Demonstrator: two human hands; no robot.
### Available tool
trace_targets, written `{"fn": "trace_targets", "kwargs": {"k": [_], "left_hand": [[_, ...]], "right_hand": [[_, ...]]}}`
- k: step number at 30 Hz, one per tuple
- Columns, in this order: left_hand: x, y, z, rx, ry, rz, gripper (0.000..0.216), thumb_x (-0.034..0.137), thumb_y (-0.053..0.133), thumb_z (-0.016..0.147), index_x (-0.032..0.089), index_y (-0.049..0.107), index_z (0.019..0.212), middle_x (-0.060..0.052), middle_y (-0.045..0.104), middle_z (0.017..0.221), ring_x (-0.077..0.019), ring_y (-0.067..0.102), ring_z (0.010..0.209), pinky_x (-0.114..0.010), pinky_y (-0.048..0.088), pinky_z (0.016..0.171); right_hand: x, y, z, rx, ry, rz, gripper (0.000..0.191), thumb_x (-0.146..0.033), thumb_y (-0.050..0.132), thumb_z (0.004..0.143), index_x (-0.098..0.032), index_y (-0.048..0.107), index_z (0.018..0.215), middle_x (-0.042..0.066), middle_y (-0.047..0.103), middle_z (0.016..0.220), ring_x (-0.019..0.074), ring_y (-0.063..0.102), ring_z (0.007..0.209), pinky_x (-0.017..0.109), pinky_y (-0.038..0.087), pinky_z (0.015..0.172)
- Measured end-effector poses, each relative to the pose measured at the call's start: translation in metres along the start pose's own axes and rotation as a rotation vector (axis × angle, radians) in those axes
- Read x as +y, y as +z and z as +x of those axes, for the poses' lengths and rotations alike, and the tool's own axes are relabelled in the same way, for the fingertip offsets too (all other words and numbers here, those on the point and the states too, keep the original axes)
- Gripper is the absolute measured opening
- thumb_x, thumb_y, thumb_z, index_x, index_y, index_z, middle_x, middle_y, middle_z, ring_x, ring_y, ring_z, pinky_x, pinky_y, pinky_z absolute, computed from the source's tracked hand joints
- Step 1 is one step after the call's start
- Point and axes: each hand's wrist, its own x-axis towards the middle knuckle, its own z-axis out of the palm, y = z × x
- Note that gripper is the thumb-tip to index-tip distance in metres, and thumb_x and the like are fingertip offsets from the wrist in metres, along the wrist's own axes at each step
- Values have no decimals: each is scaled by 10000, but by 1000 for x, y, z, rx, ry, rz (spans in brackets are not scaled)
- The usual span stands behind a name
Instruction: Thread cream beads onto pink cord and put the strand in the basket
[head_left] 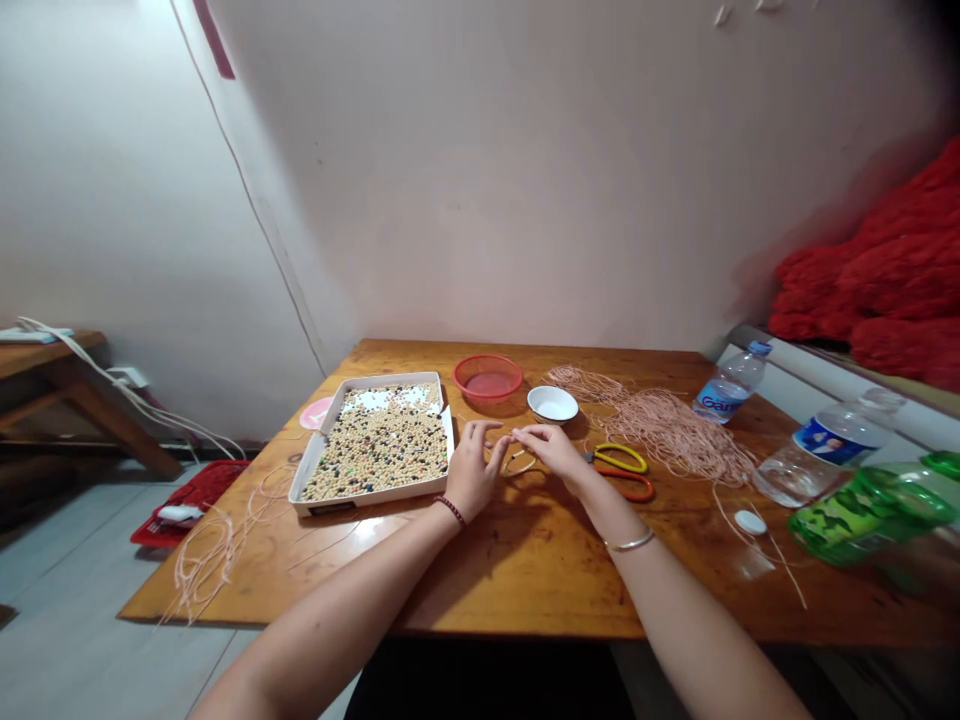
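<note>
My left hand (474, 468) and my right hand (553, 452) meet fingertip to fingertip over the table, between a bead tray and a pair of scissors. Both are closed in a pinch. A thin pale cord that looks strung with beads (519, 464) hangs in a loop just under the fingers; its ends are hidden by them. The shallow white tray (300, 478) on the left holds a layer of small beige beads mixed with dark ones. Right of my right hand lie the scissors (628, 470), with one yellow and one orange handle.
Behind my hands stand a red plastic basin (487, 378) and a white bowl (553, 404). Tangled pink cord (675, 425) covers the right side, near two clear bottles (731, 385) and a green bottle (862, 515). More loose cord (206, 555) lies at the left edge.
</note>
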Motion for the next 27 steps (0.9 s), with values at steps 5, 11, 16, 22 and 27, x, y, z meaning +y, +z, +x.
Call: {"fn": "trace_targets", "kwargs": {"k": [5, 11, 16, 22, 27], "left_hand": [[-5, 0, 2, 7, 81, 105, 151, 302, 536, 906, 199, 642, 872, -27, 679, 844, -177, 596, 806, -294, 450, 735], [-11, 1, 5, 52, 97, 127, 136, 265, 550, 899, 210, 647, 978, -27, 669, 865, -181, 582, 822, -302, 439, 754], [-11, 2, 5, 5, 102, 165, 120, 285, 562, 891, 207, 652, 881, -26, 640, 831, -180, 564, 793, -298, 428, 728], [-10, 4, 5, 38, 88, 128, 160, 283, 485, 925, 181, 577, 843, -41, 620, 830, -179, 562, 795, -290, 432, 711], [-1, 3, 2, -94, 125, -12, 180, 310, 479, 927, 183, 604, 904, -26, 650, 800, -134, 577, 702, -236, 433, 635]], "right_hand": [[-6, 0, -3, -21, 32, -11, 435, -540, 642, 687, -116, 721, 750, 2, 538, 592, 102, 433, 571, 232, 324, 543], [-8, -1, -3, -35, 41, -25, 431, -536, 659, 676, -112, 721, 727, 5, 540, 610, 96, 419, 583, 232, 322, 563], [-7, -2, -3, -38, 27, -39, 419, -526, 654, 696, -117, 732, 739, 12, 558, 632, 102, 442, 615, 233, 340, 594], [-2, -4, -1, -16, 61, -16, 452, -550, 656, 675, -111, 731, 752, -29, 457, 526, 68, 352, 479, 216, 295, 470], [1, -6, 3, 49, 81, 49, 483, -587, 692, 598, -115, 709, 699, 15, 570, 611, 98, 500, 509, 244, 428, 510]]}}
